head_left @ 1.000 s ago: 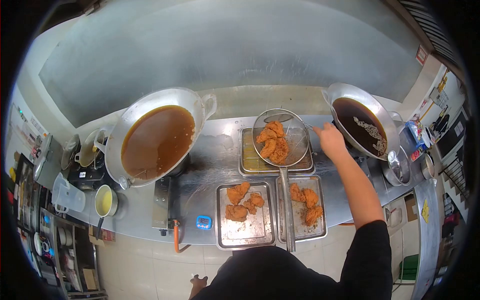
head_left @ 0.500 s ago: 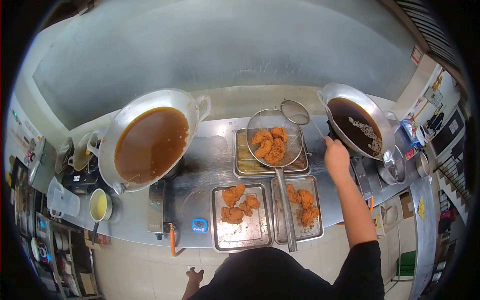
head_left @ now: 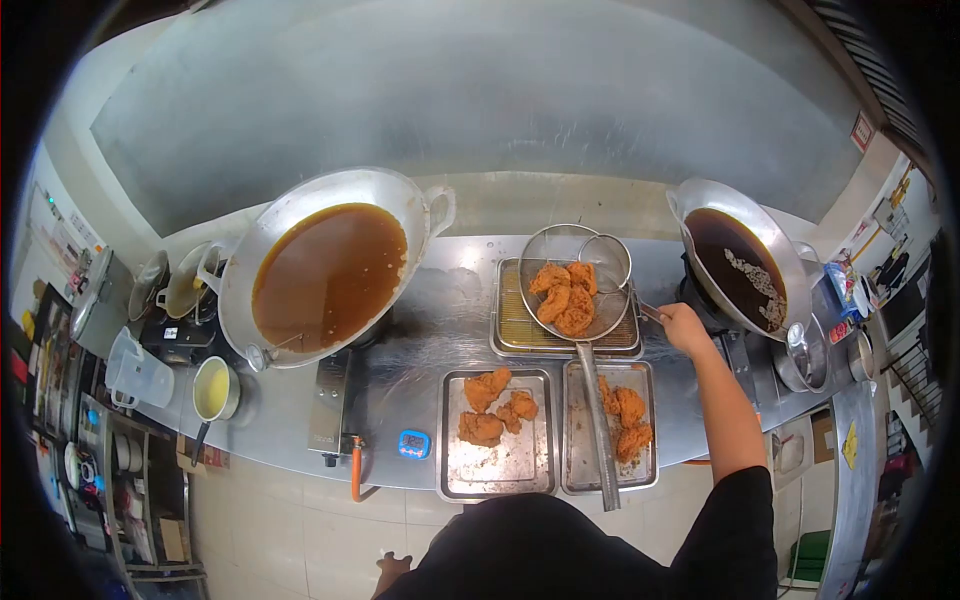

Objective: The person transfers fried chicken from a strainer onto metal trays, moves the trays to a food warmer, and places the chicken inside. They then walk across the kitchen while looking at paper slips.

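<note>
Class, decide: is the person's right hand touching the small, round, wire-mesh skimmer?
Touching: the head view shows the right hand with fingers closed around the skimmer's thin handle.

grey metal wall panel (head_left: 450,100), pale tiled floor (head_left: 280,520), steel counter (head_left: 275,430), shelving (head_left: 165,572) at left, stairs (head_left: 908,385) at far right

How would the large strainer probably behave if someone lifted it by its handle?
The large strainer is likely front-heavy, its fried pieces gathered at the far end of a long handle. That metallic-looking handle should stay stiff. The pieces seem loose, so they may slide if it tilts.
</note>
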`<move>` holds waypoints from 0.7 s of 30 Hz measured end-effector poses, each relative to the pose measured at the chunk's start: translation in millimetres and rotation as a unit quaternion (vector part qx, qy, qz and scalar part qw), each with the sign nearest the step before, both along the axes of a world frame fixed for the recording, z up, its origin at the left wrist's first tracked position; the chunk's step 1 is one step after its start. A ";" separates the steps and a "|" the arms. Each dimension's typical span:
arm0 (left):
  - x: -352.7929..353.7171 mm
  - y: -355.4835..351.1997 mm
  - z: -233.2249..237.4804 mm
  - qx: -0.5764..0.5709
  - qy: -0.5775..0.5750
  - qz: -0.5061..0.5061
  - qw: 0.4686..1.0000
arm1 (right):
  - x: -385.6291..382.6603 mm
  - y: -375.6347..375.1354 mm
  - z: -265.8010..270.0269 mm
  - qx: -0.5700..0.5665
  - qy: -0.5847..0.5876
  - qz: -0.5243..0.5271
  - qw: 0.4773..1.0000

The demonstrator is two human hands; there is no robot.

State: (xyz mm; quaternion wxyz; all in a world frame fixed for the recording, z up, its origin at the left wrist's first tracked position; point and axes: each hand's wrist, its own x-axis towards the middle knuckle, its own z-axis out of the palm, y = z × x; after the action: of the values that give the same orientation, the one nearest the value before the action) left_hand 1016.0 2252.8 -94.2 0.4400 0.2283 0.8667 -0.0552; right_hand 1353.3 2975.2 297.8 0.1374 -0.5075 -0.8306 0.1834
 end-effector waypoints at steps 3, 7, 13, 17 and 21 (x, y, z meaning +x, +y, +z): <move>0.4 -16.1 -10.1 -0.004 0.020 -0.079 0.997 | 2.8 -6.1 8.6 0.025 -0.059 0.010 0.998; -3.3 15.6 20.3 0.052 0.024 0.175 0.983 | -14.5 -27.0 37.0 0.136 -0.193 0.019 0.972; -9.8 29.6 -9.1 0.146 0.058 0.162 0.974 | -22.7 -15.0 14.2 0.015 -0.139 0.056 0.989; -0.2 46.2 9.0 0.165 0.057 0.168 0.970 | -7.7 17.3 -18.7 0.037 0.069 0.054 0.995; -6.4 29.9 -12.9 0.136 0.043 0.121 0.982 | -21.9 12.4 -7.6 -0.173 0.202 -0.103 0.958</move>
State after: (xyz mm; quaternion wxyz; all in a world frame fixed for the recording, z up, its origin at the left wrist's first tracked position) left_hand 1009.6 2282.6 -107.1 0.3710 0.1768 0.9054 0.1070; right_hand 1331.4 2987.6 290.2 0.2305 -0.5585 -0.6843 0.4082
